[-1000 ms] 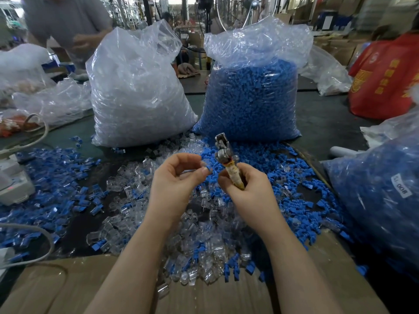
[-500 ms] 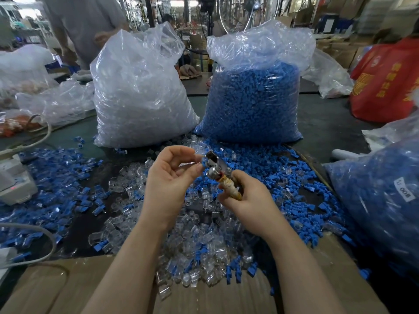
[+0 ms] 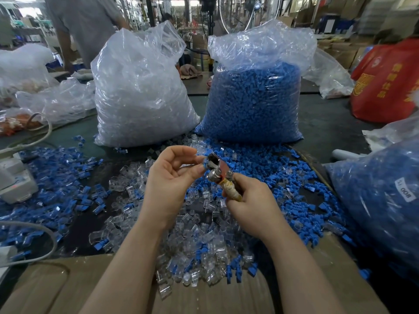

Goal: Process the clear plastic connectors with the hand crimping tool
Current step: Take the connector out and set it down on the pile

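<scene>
My right hand point(image 3: 251, 201) grips the taped handle of a small metal crimping tool point(image 3: 218, 172), whose head tilts up and to the left. My left hand point(image 3: 171, 177) is raised beside it, with thumb and fingertips pinching a clear plastic connector point(image 3: 202, 160) at the tool's jaw; the connector is mostly hidden. Below both hands lies a heap of loose clear connectors point(image 3: 195, 241) mixed with blue caps on the dark table.
A big bag of clear connectors point(image 3: 140, 91) and a big bag of blue caps point(image 3: 254, 100) stand behind the heap. Another blue-filled bag point(image 3: 381, 200) sits right. Blue pieces point(image 3: 56, 177), a white device point(image 3: 15, 180) and cables lie left. Cardboard point(image 3: 68, 288) covers the near edge. A person stands far left.
The tool has tipped from upright toward the left and dropped slightly. My left hand has lifted to its jaw with the connector.
</scene>
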`<state>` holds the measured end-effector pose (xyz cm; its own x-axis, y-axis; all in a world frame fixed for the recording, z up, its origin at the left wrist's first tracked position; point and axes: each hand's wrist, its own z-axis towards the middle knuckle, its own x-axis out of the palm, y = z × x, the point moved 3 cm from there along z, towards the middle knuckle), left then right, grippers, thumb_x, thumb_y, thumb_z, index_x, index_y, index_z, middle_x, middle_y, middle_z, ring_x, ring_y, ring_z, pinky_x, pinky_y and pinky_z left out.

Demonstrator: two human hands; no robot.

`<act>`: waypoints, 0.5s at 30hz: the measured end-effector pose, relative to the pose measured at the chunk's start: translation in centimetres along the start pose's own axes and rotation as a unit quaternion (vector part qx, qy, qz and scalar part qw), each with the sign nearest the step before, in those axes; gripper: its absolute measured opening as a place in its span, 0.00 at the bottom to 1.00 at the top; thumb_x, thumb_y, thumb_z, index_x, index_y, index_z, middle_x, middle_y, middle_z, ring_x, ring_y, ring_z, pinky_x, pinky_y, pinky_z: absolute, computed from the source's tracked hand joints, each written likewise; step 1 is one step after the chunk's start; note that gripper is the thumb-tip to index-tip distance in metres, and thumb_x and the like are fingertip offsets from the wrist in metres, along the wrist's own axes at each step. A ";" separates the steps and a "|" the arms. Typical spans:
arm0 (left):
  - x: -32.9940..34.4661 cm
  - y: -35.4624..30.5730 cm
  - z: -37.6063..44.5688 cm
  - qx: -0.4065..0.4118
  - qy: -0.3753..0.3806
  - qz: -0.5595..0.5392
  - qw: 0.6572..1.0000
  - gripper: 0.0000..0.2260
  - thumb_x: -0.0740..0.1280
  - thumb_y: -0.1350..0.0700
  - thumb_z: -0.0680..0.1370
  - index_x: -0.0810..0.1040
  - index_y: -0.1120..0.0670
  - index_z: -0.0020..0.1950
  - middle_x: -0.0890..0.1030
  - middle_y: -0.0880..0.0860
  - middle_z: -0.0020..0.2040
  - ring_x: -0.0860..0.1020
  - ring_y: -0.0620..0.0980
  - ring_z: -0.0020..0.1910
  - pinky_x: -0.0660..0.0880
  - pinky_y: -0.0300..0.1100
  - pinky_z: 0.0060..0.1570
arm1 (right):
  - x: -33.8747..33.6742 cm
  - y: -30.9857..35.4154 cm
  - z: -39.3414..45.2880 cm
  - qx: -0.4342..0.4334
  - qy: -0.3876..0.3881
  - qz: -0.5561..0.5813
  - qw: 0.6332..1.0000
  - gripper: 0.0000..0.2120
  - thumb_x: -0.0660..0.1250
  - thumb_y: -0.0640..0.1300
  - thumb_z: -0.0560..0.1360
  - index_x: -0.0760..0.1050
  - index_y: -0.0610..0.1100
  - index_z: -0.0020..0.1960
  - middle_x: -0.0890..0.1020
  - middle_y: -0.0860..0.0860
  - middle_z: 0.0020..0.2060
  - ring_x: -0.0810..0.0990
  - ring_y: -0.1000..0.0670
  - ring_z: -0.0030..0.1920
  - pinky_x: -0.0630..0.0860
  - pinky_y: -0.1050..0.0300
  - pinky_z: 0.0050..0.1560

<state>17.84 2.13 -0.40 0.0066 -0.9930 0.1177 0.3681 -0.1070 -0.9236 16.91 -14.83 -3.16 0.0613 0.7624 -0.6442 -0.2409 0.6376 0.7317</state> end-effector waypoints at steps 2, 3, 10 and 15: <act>0.1 0.0 0.0 -0.004 0.001 0.003 1.000 0.13 0.72 0.69 0.72 0.77 0.56 0.53 0.85 0.48 0.44 0.84 0.43 0.45 0.78 0.35 0.46 | 0.1 -0.1 0.0 -0.001 -0.004 -0.013 1.000 0.03 0.64 0.41 0.70 0.72 0.48 0.39 0.76 0.50 0.31 0.74 0.42 0.35 0.72 0.46 0.36; 0.1 0.1 0.0 -0.005 0.000 0.009 1.000 0.13 0.71 0.69 0.73 0.77 0.56 0.54 0.85 0.48 0.44 0.84 0.43 0.45 0.78 0.34 0.46 | 0.1 -0.1 0.0 -0.003 -0.007 -0.021 1.000 0.03 0.64 0.41 0.70 0.71 0.48 0.39 0.76 0.50 0.30 0.74 0.42 0.35 0.70 0.49 0.36; 0.0 0.3 -0.1 -0.037 -0.004 0.017 0.999 0.13 0.70 0.68 0.74 0.78 0.56 0.56 0.85 0.46 0.44 0.83 0.41 0.43 0.78 0.33 0.44 | 0.2 0.0 0.0 -0.003 -0.005 -0.045 0.999 0.02 0.64 0.44 0.69 0.72 0.49 0.41 0.77 0.52 0.31 0.74 0.46 0.34 0.72 0.48 0.34; -2.2 0.6 0.6 -0.122 -0.080 -0.133 0.980 0.12 0.68 0.65 0.73 0.80 0.57 0.55 0.84 0.52 0.42 0.83 0.45 0.42 0.81 0.37 0.47 | -0.2 0.0 0.0 0.003 -0.051 -0.047 0.998 0.05 0.60 0.50 0.64 0.69 0.52 0.40 0.76 0.53 0.30 0.74 0.49 0.32 0.69 0.51 0.31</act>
<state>18.65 4.27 -1.01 0.0929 -0.9105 0.4030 0.1429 -0.3883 -0.9104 16.91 -14.96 -3.05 0.1815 0.7065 -0.6840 -0.2246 0.7070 0.6706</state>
